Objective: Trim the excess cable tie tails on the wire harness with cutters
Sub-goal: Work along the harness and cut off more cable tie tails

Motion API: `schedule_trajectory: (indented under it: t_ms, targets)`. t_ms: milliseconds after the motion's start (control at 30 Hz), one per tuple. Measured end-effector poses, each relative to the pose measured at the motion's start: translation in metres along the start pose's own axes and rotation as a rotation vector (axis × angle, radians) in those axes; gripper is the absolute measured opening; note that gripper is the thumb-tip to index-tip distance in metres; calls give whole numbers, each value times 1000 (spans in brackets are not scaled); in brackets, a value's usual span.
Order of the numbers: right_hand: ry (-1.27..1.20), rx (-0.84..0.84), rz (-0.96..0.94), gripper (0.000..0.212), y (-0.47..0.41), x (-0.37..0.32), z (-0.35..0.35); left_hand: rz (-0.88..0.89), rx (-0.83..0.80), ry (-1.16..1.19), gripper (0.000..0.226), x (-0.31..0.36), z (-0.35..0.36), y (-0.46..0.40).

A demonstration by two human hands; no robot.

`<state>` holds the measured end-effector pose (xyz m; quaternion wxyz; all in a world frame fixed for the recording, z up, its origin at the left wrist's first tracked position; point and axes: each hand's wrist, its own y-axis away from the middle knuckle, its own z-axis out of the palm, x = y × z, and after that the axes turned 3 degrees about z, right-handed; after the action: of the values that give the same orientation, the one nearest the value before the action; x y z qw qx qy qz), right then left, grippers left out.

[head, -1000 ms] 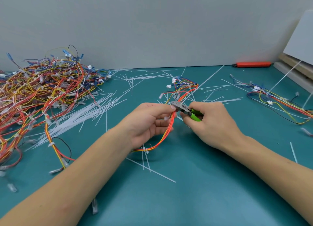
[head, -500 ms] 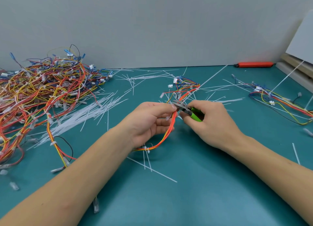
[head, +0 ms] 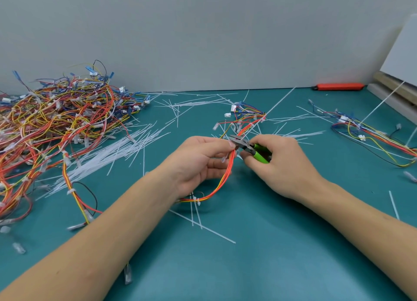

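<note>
Teal table (head: 259,267) across the whole lower frame, grey wall behind. At centre, left hand (head: 198,165) curled closed around a wire harness (head: 226,176) of orange, red and yellow strands, thumb and forefinger pinching the bundle near its upper end. Below the hand, harness bowing down and left in a loop, white cable tie (head: 195,200) cinched on it just under the wrist, long tail pointing down toward the table. Another small white tie (head: 223,159) just beside the fingertips. Right of centre, right hand (head: 279,165) wrapped tight around green-handled cutters (head: 248,147), metal nose pointing left and touching or nearly touching the bundle beside the left thumb; blades too small to judge whether parted or closed. Far end of the held harness fanned out behind the hands on the table, blue and red leads with white connectors (head: 232,108).

Upper left of the frame: big tangled heap of harnesses (head: 56,124), orange, red, yellow and blue, spilling to the left edge. Between heap and hands, a spread of loose white tie tails (head: 108,156), more scattered behind and under the forearms. Right edge: another harness (head: 372,136) lying flat, well apart from the hands. Upper right, against the wall: orange tool (head: 338,86) with a dark tip. Far right corner: pale boards (head: 392,90) stacked with a white sheet leaning above.
</note>
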<state>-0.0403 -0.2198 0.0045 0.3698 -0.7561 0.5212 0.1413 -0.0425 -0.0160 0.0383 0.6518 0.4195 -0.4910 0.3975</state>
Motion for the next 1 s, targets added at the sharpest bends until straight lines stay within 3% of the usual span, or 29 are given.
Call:
schedule_trajectory:
  t_ms: [300, 567, 867, 1000]
  targets:
    - [13, -7, 43, 39, 2, 1, 2, 16, -22, 16, 15, 0, 0, 0]
    - [13, 3, -46, 9, 0, 1, 0, 12, -9, 10, 16, -1, 1, 0]
    - [2, 4, -40, 8, 1, 0, 0, 45, -20, -44, 8, -1, -2, -1]
    - [-7, -8, 16, 21, 2, 1, 0, 60, -20, -62, 8, -1, -2, -1]
